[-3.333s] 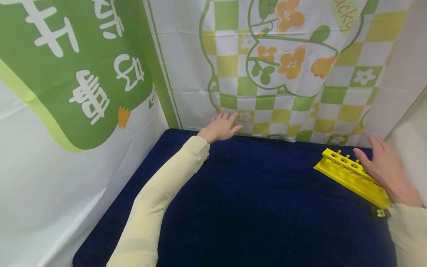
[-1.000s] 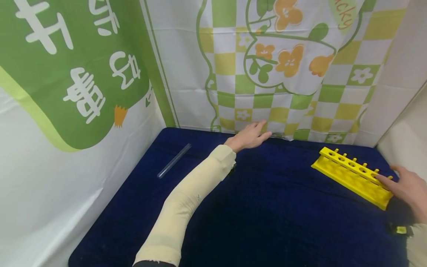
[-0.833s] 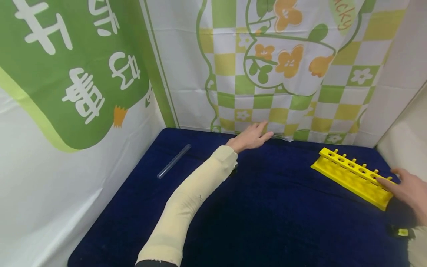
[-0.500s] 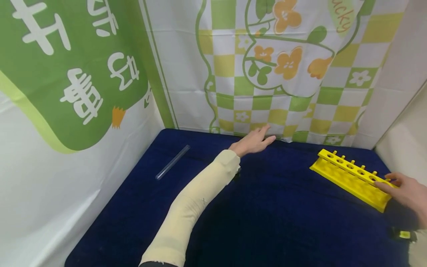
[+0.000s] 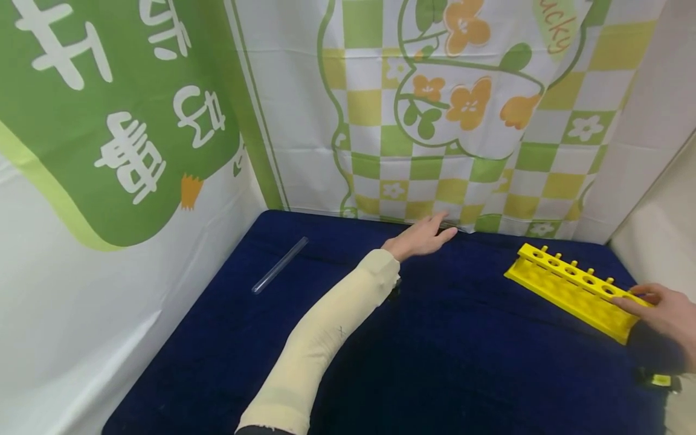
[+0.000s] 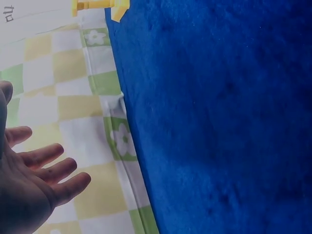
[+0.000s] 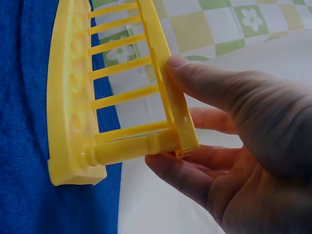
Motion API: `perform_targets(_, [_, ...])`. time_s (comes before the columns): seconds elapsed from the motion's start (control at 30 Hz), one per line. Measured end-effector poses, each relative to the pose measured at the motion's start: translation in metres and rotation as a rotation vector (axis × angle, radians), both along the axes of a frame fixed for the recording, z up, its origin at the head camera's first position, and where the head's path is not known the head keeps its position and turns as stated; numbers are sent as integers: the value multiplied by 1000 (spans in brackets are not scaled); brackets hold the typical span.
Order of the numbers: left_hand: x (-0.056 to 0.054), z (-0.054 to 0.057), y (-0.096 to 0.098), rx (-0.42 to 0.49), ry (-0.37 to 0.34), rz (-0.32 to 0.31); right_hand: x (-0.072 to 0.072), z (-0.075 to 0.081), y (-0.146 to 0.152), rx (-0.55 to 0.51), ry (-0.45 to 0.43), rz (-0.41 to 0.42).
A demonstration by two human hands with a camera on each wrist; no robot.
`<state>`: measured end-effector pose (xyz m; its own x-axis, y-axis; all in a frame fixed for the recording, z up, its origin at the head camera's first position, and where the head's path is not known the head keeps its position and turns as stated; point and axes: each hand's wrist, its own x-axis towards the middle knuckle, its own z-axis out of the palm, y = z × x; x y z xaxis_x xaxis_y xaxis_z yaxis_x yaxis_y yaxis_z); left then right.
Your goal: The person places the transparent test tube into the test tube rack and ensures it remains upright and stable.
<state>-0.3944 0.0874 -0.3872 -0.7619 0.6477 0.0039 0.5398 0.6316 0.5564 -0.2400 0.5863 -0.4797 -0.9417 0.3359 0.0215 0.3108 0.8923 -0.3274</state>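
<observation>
In the head view we see a yellow plastic test-tube rack (image 5: 568,297) with round holes and short pegs at the right of the frame, running diagonally across a dark blue plush-covered table (image 5: 462,350). At the right edge, the bare right hand (image 5: 660,309) grasps the rack's nearer end; in the right wrist view we find thumb and fingers pinching its upper bar. The bare left hand (image 5: 420,237), below a long cream sleeve (image 5: 321,338), lies just right of centre near the table's back edge, its fingers released, loosely spread; we cannot tell whether it touches anything. Left of centre we see a slender clear tube (image 5: 280,266) lying slantwise, well apart from both hands. A white cloth with green and yellow checks (image 5: 364,109) hangs behind.
</observation>
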Motion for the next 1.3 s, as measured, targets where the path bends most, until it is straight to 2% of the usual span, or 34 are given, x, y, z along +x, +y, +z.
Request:
perform_targets(0.23, [2, -5, 11, -7, 11, -8, 27, 52, -53, -60, -28, -54])
perform_targets(0.37, [3, -8, 21, 17, -9, -5, 34, 65, -66, -81, -23, -70])
perform_targets(0.57, [7, -15, 37, 46, -42, -9, 36, 63, -63, -123, -3, -103])
perform_targets(0.67, [9, -19, 44, 51, -52, -13, 35, 59, -60, -162, -25, -134])
perform_targets(0.9, [12, -29, 57, 69, -70, -18, 33, 46, -51, -257, -13, -163])
perform_targets(1.3, [15, -39, 69, 125, -88, 2, 38, 48, -55, -260, 26, -163])
